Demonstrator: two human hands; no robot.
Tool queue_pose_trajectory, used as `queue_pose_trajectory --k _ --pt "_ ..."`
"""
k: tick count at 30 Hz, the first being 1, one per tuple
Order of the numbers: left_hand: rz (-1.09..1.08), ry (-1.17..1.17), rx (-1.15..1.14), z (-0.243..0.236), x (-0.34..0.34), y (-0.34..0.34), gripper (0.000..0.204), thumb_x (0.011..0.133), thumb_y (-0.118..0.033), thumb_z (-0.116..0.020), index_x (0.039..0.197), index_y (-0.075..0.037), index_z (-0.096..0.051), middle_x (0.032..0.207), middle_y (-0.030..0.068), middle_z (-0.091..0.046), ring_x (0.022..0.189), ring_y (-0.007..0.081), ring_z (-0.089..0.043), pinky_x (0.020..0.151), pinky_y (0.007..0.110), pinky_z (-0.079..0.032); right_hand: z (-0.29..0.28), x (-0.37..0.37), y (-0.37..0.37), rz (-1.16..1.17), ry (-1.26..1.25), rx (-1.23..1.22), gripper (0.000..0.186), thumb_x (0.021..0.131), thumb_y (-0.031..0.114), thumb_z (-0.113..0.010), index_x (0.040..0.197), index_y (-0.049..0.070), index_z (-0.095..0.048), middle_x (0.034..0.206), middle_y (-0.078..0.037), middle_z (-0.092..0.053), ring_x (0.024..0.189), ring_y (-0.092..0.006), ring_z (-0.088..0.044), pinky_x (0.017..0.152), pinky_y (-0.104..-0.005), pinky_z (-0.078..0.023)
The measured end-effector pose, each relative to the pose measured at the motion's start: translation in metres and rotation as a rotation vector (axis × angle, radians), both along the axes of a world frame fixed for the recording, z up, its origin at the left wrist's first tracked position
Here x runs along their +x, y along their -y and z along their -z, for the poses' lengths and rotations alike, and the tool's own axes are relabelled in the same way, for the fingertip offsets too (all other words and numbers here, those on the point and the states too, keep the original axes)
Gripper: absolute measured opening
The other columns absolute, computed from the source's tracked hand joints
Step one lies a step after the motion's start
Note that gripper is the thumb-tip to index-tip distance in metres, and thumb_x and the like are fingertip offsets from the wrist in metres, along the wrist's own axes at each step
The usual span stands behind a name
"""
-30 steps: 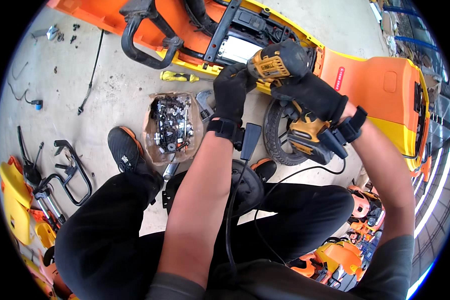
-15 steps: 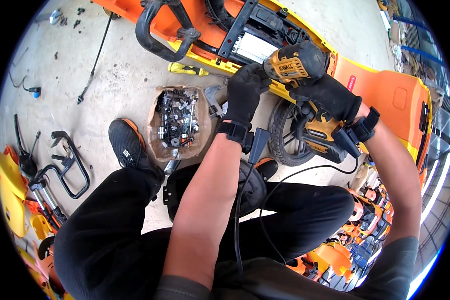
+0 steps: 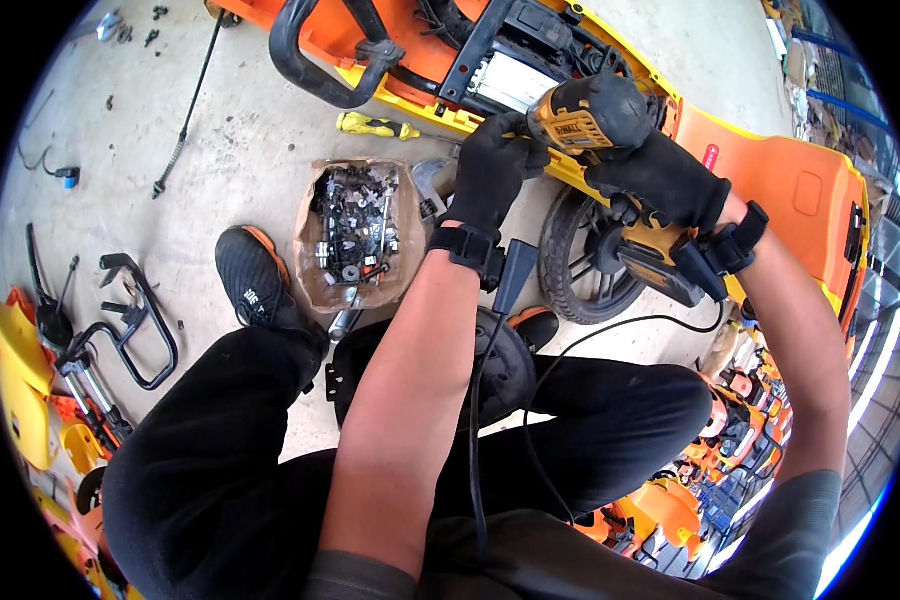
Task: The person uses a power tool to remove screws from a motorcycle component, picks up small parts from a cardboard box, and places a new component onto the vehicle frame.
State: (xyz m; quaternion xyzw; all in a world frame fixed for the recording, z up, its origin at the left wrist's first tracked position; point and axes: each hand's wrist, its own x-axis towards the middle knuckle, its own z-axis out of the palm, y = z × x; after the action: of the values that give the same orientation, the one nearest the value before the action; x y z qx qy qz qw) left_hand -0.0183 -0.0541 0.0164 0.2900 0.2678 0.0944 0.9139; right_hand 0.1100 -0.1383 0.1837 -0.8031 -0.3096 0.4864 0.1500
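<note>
My right hand (image 3: pixel 667 182), in a black glove, is wrapped around the grip of a yellow and black cordless impact driver (image 3: pixel 588 118). The tool's nose points left, just above the yellow edge of an orange and yellow scooter (image 3: pixel 775 185) lying on its side. My left hand (image 3: pixel 490 172), gloved too, has its fingers pinched together right in front of that nose; whatever they hold is hidden. Beneath the driver, a black-tyred wheel (image 3: pixel 568 268) of the scooter shows. A white metal plate (image 3: pixel 510 85) sits in the opened frame beyond my left fingers.
A cardboard box (image 3: pixel 410 245) full of small hardware stands left of my left wrist. Near it lies a yellow-handled screwdriver (image 3: pixel 375 126). A bent black tube frame (image 3: pixel 160 340) and yellow panels (image 3: pixel 15 370) lie far left. Cables hang from both wristbands. Orange parts crowd the lower right.
My right hand and the driver have shifted very slightly, the battery end moving a little right. My left hand keeps its pinch near the nose.
</note>
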Motion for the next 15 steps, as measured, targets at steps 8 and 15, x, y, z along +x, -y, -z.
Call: queue_pose_trajectory --k 8,15 --pt "-0.033 -0.014 0.083 0.007 -0.001 0.008 0.040 0.090 0.001 -0.051 0.131 0.001 -0.053 0.106 0.0132 -0.068 0.092 0.0200 -0.070 0.082 0.032 -0.059 -0.001 0.013 -0.003 -0.112 0.066 -0.081 0.037 0.087 0.018 -0.068 0.118 -0.001 -0.063 0.100 -0.011 -0.070 0.085 -0.0154 -0.066 0.076 -0.0272 -0.054" --pt "-0.032 -0.015 0.142 0.009 -0.003 0.006 0.040 0.091 0.003 -0.052 0.130 0.002 -0.052 0.107 0.0153 -0.067 0.094 0.0209 -0.070 0.082 0.031 -0.060 0.005 0.014 -0.003 -0.080 0.108 -0.117 0.039 0.089 0.025 -0.066 0.120 0.000 -0.064 0.099 -0.010 -0.069 0.079 -0.0141 -0.066 0.071 -0.0257 -0.055"
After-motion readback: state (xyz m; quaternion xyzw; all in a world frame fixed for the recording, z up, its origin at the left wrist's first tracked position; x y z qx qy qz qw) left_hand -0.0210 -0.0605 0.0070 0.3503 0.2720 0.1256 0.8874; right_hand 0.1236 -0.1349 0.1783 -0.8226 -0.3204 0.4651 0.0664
